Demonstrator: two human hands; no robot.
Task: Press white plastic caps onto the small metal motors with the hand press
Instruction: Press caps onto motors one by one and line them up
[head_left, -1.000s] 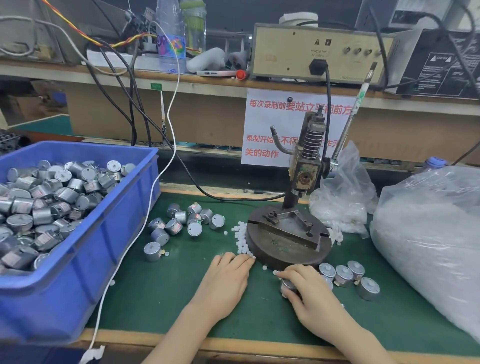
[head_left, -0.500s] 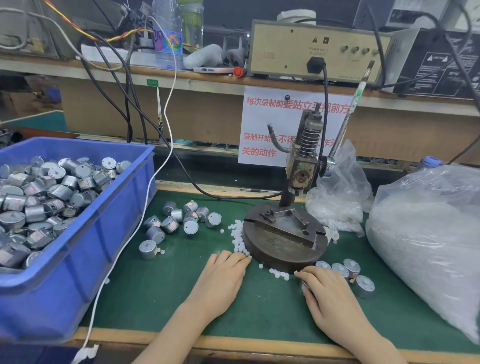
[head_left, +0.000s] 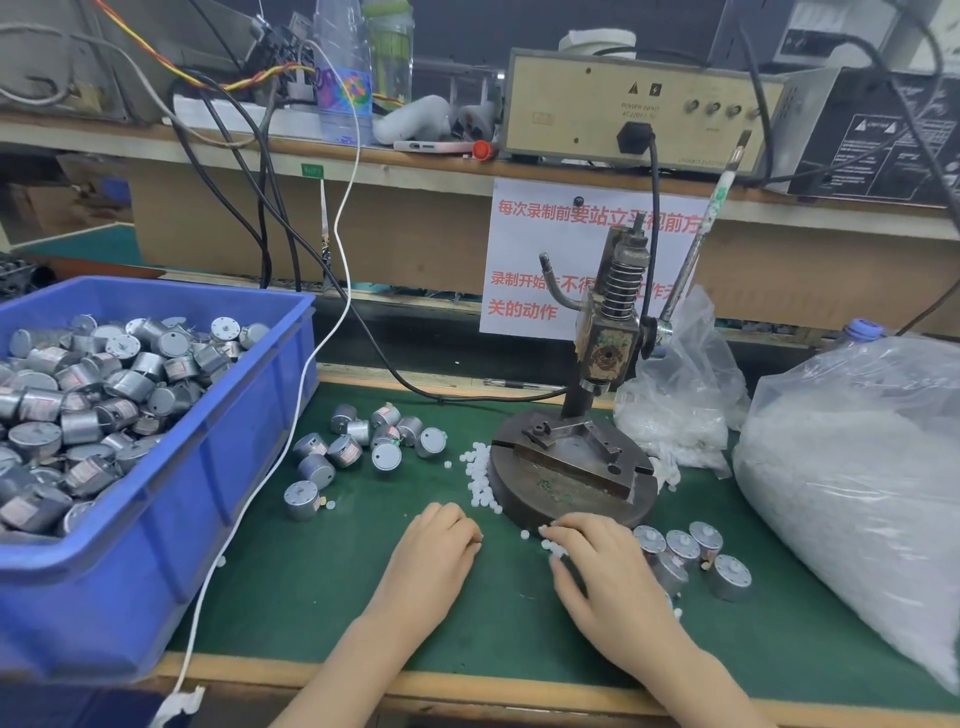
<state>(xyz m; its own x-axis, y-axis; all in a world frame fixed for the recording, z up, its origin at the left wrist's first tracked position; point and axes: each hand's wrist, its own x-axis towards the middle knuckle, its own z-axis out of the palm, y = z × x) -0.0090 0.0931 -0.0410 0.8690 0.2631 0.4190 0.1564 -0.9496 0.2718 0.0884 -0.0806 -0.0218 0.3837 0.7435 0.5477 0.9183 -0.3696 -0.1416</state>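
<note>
On the green mat (head_left: 322, 597) we keep caps (head_left: 545, 544) by the press (head_left: 571, 467) for reach: right hand (head_left: 608, 571) flat on them, left hand (head_left: 431, 556) curled, contents unseen.

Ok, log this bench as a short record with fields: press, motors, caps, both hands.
Hand press: upright on round base, no motor seen in its fixture
Blue bin: left, heaped with metal motors
Loose motors: on the mat, left of the press
Motors by right hand: standing, small white tips on top
White caps: scattered along the base's front-left edge
Large bag: right, filled with white pieces
Left hand: fingers curled on the mat; hold unclear
Right hand: fingertips on caps before the base
</note>
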